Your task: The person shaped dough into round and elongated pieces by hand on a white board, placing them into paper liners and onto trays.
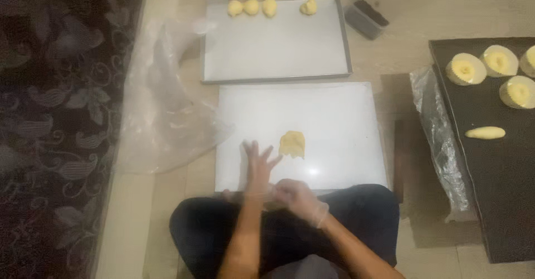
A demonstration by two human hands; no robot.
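Nearest the camera, above the person's dark-trousered lap, the two hands meet at the front edge of a white board (345, 162). The left hand (257, 167) is stretched out flat with its fingers spread, holding nothing. The right hand (298, 196) wears a thin clear glove and is closed around the left wrist — it seems to be pinching the cuff of a glove there, though the blur hides whether the left hand is gloved at all.

Just beyond the left fingertips, apart from them, a flattened piece of yellow dough (292, 143) lies on the board. It looks soft and light, with a ragged edge, likely tacky and easy to tear or dent, so it is best lifted from underneath at its rim, with flat fingers rather than a pinch.

To the left a crumpled clear plastic sheet (167, 112) rests on the floor beside a dark patterned carpet (61, 117). Farther off sits a metal baking tray (276, 75) with four small dough balls (252, 7) lined along its far side, and a dark small container (366, 18) near its right corner. At the far right, a dark tray (501, 184) carries round filled dough pieces (466, 69) and one dough roll (485, 133).
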